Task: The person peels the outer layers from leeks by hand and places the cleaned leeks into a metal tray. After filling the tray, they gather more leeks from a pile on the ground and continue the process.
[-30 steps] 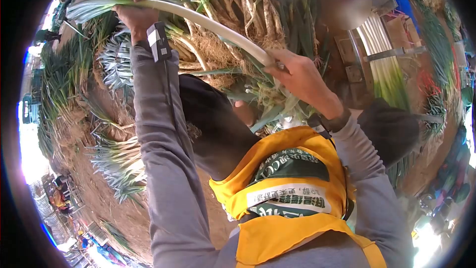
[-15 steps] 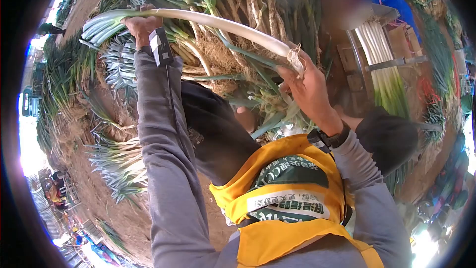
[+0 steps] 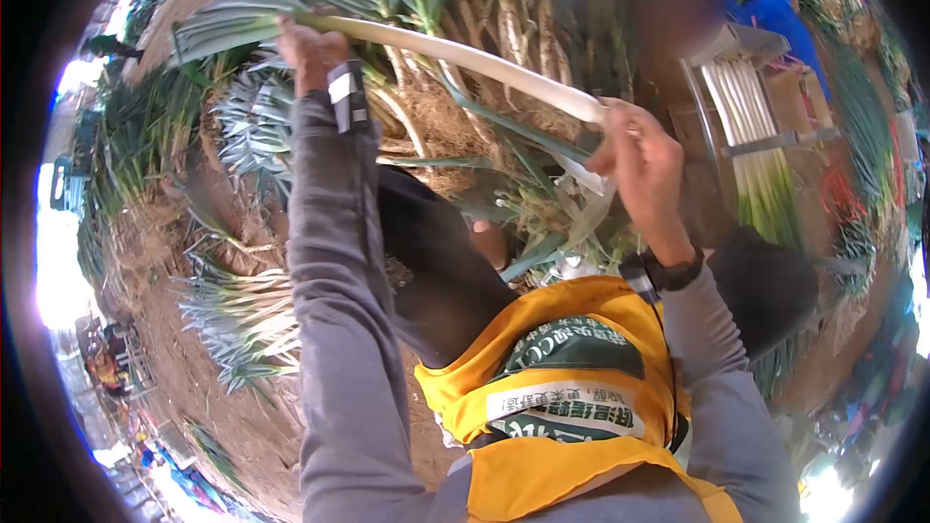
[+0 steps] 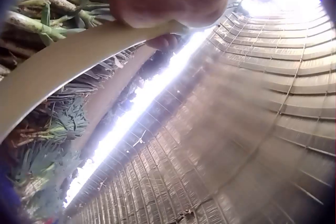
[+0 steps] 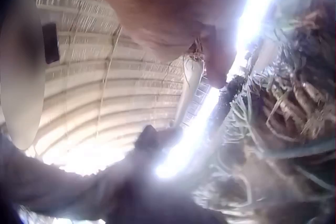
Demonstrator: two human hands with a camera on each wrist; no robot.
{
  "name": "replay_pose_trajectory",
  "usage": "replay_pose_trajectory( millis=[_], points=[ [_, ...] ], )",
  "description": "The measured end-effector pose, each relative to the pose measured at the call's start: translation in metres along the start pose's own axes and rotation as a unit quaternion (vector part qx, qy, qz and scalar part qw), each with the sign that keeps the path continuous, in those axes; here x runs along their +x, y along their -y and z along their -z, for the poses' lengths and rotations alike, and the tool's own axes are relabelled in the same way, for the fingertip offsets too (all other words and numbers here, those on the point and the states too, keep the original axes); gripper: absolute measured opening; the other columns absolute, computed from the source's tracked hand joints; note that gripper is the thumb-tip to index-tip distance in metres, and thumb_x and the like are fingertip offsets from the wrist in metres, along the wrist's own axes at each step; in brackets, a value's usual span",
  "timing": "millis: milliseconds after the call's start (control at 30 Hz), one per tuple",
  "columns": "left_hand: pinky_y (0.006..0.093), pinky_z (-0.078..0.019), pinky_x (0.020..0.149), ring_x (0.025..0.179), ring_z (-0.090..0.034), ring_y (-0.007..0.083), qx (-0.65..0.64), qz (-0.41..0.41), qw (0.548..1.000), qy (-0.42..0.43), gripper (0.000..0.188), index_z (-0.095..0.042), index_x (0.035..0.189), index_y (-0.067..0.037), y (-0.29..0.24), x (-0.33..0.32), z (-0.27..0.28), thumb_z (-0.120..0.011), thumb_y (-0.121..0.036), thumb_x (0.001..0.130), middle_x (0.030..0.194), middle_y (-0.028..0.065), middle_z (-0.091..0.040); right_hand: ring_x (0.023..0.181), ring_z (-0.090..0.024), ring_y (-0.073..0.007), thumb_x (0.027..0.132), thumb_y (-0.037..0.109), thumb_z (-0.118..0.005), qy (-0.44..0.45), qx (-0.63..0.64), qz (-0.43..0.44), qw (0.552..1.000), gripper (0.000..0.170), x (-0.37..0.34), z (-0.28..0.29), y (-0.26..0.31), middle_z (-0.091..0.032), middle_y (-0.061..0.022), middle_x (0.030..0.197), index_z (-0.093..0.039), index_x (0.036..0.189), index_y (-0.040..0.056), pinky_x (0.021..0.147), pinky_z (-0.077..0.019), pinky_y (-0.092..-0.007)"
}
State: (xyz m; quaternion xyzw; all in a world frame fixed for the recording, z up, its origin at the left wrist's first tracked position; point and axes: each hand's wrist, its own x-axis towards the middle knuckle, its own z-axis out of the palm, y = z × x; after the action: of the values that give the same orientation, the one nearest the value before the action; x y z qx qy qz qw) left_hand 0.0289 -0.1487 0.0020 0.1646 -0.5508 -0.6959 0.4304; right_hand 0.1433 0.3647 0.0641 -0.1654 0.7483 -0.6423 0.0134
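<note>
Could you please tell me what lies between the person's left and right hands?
In the head view, a long leek runs from the left hand to the right hand.

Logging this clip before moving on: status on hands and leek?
Left hand gripping leek near its green leaves. Right hand holding its other end. Nothing visibly blocking the span between hands.

the head view looks down on the leek [image 3: 455, 53]. both wrist views, closer, face up, sharing the ribbed roof [image 4: 262, 129].
</note>
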Motion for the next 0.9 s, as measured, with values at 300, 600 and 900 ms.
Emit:
replay_pose_trajectory(
  millis=[300,600,900],
  points=[
    [0.0440,-0.0573,0.063,0.076,-0.058,0.0276,-0.085,-0.009,0.993,-0.079,0.051,-0.029,0.150,-0.023,0.029,0.028,0.012,-0.052,-0.035,0.105,0.117,0.0123,-0.053,0.084,-0.072,-0.0179,0.101,0.016,-0.060,-0.172,-0.159,0.059,0.970,0.032,0.007,0.035,-0.019,-0.072,-0.0100,0.103,-0.063,0.131,0.0065,0.066,-0.0580,-0.0282],
    [0.0385,-0.0432,0.099,0.100,-0.060,0.0252,-0.073,0.077,0.979,-0.177,0.044,-0.047,0.134,-0.011,-0.063,-0.053,-0.063,-0.059,-0.033,0.097,0.107,0.0113,-0.067,0.076,-0.071,-0.0310,0.094,0.015,-0.068,-0.100,-0.415,0.289,0.857,0.027,0.035,-0.001,-0.020,-0.066,-0.0108,0.109,-0.065,0.120,0.0096,0.062,-0.0581,-0.0362],
    [0.0375,-0.0558,0.082,0.099,-0.056,0.0207,-0.144,0.172,0.974,0.001,0.042,-0.039,0.132,-0.007,-0.032,-0.011,-0.030,-0.063,-0.015,0.099,0.119,0.0112,-0.048,0.067,-0.071,-0.0324,0.093,0.006,-0.060,0.059,-0.509,0.258,0.819,0.023,0.049,0.004,-0.042,-0.064,-0.0157,0.092,-0.058,0.114,-0.0015,0.055,-0.0578,-0.0382]
  ],
)
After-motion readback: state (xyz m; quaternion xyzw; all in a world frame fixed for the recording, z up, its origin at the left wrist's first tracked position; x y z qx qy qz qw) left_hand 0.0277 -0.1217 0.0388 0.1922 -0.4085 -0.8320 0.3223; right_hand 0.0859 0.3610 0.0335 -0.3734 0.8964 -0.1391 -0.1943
